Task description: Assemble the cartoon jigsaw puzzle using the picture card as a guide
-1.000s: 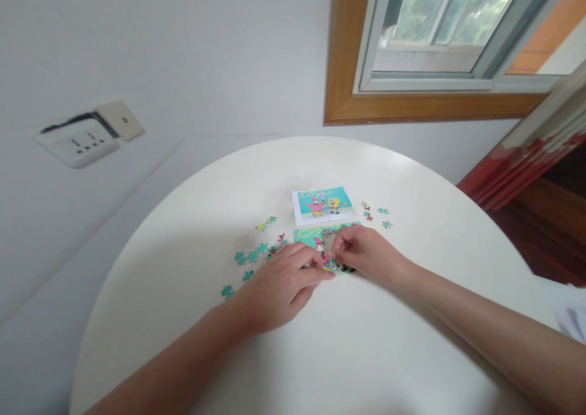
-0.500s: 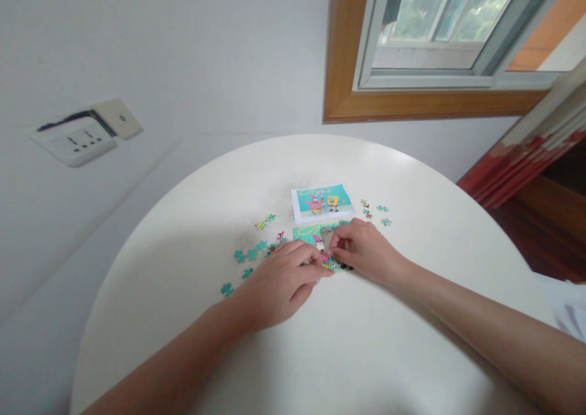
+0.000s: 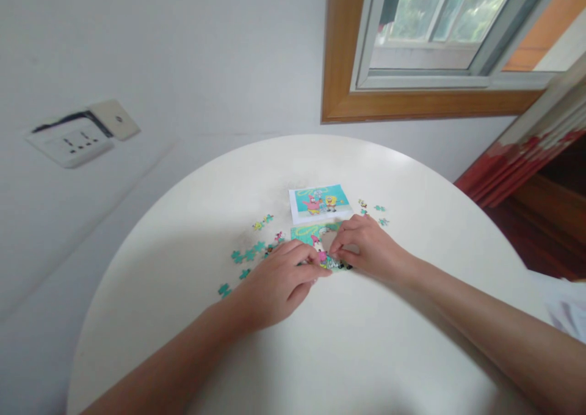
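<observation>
A small, partly built cartoon jigsaw puzzle (image 3: 307, 235) lies on the round white table (image 3: 320, 354). Both my hands rest on its near edge. My left hand (image 3: 277, 284) is curled, its fingertips pressing on the puzzle's lower left. My right hand (image 3: 366, 247) is pinched over the puzzle's lower right, fingertips close together on the pieces; what they hold is hidden. A reference picture card (image 3: 319, 202) with the same cartoon lies just behind the puzzle.
Loose teal pieces (image 3: 247, 257) are scattered left of the puzzle, and a few more pieces (image 3: 373, 210) lie to its right. A wall socket (image 3: 75, 140) is at left, a wood-framed window (image 3: 434, 49) behind, and a red curtain (image 3: 526, 158) at right.
My right hand has slid slightly forward and left over the puzzle. The left hand has hardly moved. The view has shifted a little.
</observation>
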`<state>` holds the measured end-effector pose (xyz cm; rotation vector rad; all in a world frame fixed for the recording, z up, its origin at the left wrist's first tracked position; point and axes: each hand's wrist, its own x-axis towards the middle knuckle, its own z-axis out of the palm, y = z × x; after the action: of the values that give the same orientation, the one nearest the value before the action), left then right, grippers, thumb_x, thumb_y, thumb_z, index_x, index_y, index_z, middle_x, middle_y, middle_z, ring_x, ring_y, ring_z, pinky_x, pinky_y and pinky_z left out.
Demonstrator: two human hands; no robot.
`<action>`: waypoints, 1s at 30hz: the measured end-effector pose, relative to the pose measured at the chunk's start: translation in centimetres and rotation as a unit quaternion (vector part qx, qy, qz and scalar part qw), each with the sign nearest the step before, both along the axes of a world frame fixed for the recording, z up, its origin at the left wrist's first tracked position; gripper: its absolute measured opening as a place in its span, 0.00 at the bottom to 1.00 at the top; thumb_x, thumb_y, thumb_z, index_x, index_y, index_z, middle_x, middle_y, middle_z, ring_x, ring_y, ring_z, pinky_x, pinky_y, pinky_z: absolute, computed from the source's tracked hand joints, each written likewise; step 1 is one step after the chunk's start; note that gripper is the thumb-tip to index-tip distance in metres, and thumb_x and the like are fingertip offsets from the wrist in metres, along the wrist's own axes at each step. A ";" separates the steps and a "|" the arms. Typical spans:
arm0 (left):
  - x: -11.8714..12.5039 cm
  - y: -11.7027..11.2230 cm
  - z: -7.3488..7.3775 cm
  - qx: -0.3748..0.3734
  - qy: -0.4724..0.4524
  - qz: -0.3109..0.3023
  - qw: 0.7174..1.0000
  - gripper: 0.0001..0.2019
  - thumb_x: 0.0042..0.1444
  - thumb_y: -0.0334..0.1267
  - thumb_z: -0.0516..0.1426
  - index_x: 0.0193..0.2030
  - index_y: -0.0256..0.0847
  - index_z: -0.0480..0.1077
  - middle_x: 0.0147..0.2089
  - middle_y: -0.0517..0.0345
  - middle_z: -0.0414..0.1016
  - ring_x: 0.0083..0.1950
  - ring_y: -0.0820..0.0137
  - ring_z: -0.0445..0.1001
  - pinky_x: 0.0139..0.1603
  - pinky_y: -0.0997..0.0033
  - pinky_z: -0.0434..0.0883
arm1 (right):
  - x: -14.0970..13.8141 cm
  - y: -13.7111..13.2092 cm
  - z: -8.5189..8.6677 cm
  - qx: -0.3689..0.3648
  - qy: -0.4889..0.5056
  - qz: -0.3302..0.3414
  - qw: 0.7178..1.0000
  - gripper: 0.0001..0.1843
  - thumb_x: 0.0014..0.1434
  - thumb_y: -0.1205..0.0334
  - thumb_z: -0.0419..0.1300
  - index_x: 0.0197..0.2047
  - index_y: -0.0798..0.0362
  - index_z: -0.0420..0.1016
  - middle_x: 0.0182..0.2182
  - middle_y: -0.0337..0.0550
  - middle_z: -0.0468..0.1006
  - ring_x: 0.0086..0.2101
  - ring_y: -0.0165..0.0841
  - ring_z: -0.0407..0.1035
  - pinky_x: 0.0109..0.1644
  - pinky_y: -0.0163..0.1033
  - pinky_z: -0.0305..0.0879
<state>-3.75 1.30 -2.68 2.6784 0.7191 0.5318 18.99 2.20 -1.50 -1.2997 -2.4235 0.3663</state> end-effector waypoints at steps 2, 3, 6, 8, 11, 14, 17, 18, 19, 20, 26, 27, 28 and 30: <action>0.0 0.0 0.0 0.002 -0.004 0.000 1.000 0.15 0.59 0.28 0.50 0.48 0.45 0.72 0.46 0.53 0.70 0.49 0.67 0.66 0.52 0.63 0.63 | -0.1 0.0 0.0 0.003 -0.005 -0.001 1.000 0.07 0.54 0.66 0.62 0.32 0.44 0.80 0.32 0.39 0.75 0.39 0.35 0.64 0.43 0.41 0.51; 0.0 0.0 0.0 0.004 -0.005 0.000 1.000 0.15 0.59 0.28 0.50 0.48 0.45 0.72 0.46 0.54 0.70 0.49 0.67 0.66 0.52 0.63 0.63 | -0.2 0.0 0.0 0.004 -0.006 -0.002 1.000 0.07 0.54 0.66 0.62 0.32 0.44 0.80 0.33 0.39 0.75 0.39 0.35 0.64 0.43 0.41 0.51; -0.1 0.0 -0.2 0.006 -0.007 -0.002 1.000 0.15 0.59 0.28 0.50 0.48 0.45 0.72 0.46 0.54 0.70 0.49 0.67 0.66 0.52 0.63 0.63 | -0.3 -0.1 0.0 0.007 -0.004 -0.003 1.000 0.06 0.55 0.65 0.62 0.32 0.45 0.80 0.32 0.39 0.75 0.39 0.34 0.64 0.43 0.41 0.51; -0.1 0.0 -0.3 0.005 -0.005 -0.001 1.000 0.15 0.59 0.28 0.50 0.48 0.45 0.72 0.46 0.54 0.70 0.50 0.67 0.66 0.52 0.63 0.63 | -0.4 -0.1 -0.1 0.015 0.003 -0.003 1.000 0.06 0.55 0.65 0.62 0.33 0.45 0.80 0.33 0.39 0.75 0.40 0.35 0.64 0.43 0.40 0.52; 0.1 -0.1 -0.2 0.006 -0.002 -0.001 1.000 0.15 0.59 0.28 0.50 0.47 0.45 0.73 0.46 0.54 0.71 0.50 0.66 0.66 0.52 0.63 0.63 | -0.4 0.0 -0.3 0.023 0.013 0.001 1.000 0.06 0.54 0.66 0.62 0.33 0.45 0.80 0.33 0.40 0.75 0.40 0.35 0.64 0.43 0.40 0.52; -0.1 0.2 0.4 0.019 -0.017 0.014 1.000 0.15 0.59 0.28 0.51 0.48 0.46 0.72 0.45 0.55 0.71 0.47 0.67 0.67 0.51 0.63 0.64 | 0.1 0.4 -0.2 0.033 0.042 -0.019 0.998 0.07 0.55 0.67 0.61 0.32 0.46 0.80 0.33 0.40 0.76 0.38 0.34 0.65 0.44 0.41 0.54; -1.5 1.1 1.6 0.059 -0.081 0.101 0.990 0.13 0.59 0.29 0.50 0.45 0.45 0.73 0.42 0.55 0.71 0.45 0.68 0.68 0.48 0.65 0.66 | 1.0 0.8 0.1 0.049 0.089 -0.065 0.993 0.07 0.57 0.66 0.58 0.33 0.49 0.78 0.32 0.42 0.76 0.37 0.34 0.65 0.44 0.40 0.58; -2.3 1.6 2.0 0.078 -0.107 0.147 0.980 0.12 0.60 0.30 0.50 0.44 0.44 0.73 0.41 0.55 0.71 0.45 0.68 0.68 0.48 0.65 0.66 | 1.3 0.9 0.1 0.050 0.096 -0.071 0.992 0.07 0.57 0.66 0.58 0.33 0.49 0.78 0.31 0.42 0.76 0.36 0.34 0.66 0.44 0.41 0.58; -3.1 2.1 2.4 0.098 -0.127 0.190 0.968 0.11 0.60 0.31 0.51 0.43 0.43 0.73 0.40 0.55 0.71 0.44 0.68 0.68 0.47 0.65 0.67 | 1.5 0.8 0.0 0.049 0.096 -0.069 0.992 0.07 0.57 0.66 0.58 0.33 0.50 0.78 0.31 0.42 0.76 0.36 0.34 0.66 0.44 0.41 0.59; -4.1 2.7 2.7 0.119 -0.142 0.233 0.955 0.10 0.60 0.32 0.51 0.42 0.43 0.73 0.39 0.56 0.72 0.43 0.67 0.69 0.47 0.65 0.67 | 1.5 0.7 -0.1 0.047 0.089 -0.059 0.993 0.07 0.57 0.66 0.58 0.33 0.49 0.78 0.31 0.42 0.76 0.36 0.35 0.66 0.44 0.42 0.59; -8.3 4.9 3.1 0.161 -0.202 0.396 0.881 0.10 0.59 0.33 0.51 0.39 0.42 0.74 0.38 0.58 0.73 0.42 0.70 0.70 0.45 0.69 0.68 | 0.3 -0.5 -0.9 0.045 0.014 0.028 0.999 0.09 0.56 0.67 0.58 0.34 0.46 0.78 0.34 0.42 0.75 0.39 0.37 0.65 0.44 0.45 0.59; -8.5 5.0 3.1 0.156 -0.205 0.401 0.879 0.10 0.59 0.32 0.51 0.39 0.42 0.74 0.38 0.58 0.73 0.41 0.70 0.70 0.45 0.70 0.68 | 0.1 -0.6 -1.0 0.046 0.009 0.035 0.998 0.09 0.56 0.66 0.57 0.33 0.46 0.78 0.34 0.42 0.75 0.38 0.37 0.65 0.44 0.45 0.59; -8.6 5.0 3.0 0.154 -0.207 0.401 0.879 0.10 0.58 0.32 0.51 0.39 0.42 0.74 0.38 0.58 0.73 0.41 0.71 0.70 0.44 0.70 0.68 | 0.0 -0.6 -1.0 0.050 0.009 0.038 0.998 0.09 0.57 0.66 0.57 0.33 0.46 0.78 0.34 0.43 0.75 0.38 0.37 0.66 0.44 0.45 0.59; -8.3 5.0 2.9 0.150 -0.206 0.390 0.885 0.10 0.58 0.32 0.52 0.39 0.41 0.74 0.38 0.57 0.73 0.41 0.71 0.70 0.44 0.70 0.68 | 0.0 -0.6 -1.1 0.062 0.013 0.038 0.997 0.09 0.58 0.65 0.56 0.34 0.46 0.79 0.35 0.43 0.75 0.38 0.37 0.66 0.44 0.46 0.60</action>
<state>-12.07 6.25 0.25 2.2808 1.6791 1.4551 18.98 1.57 -2.57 -1.1457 -2.4383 0.2473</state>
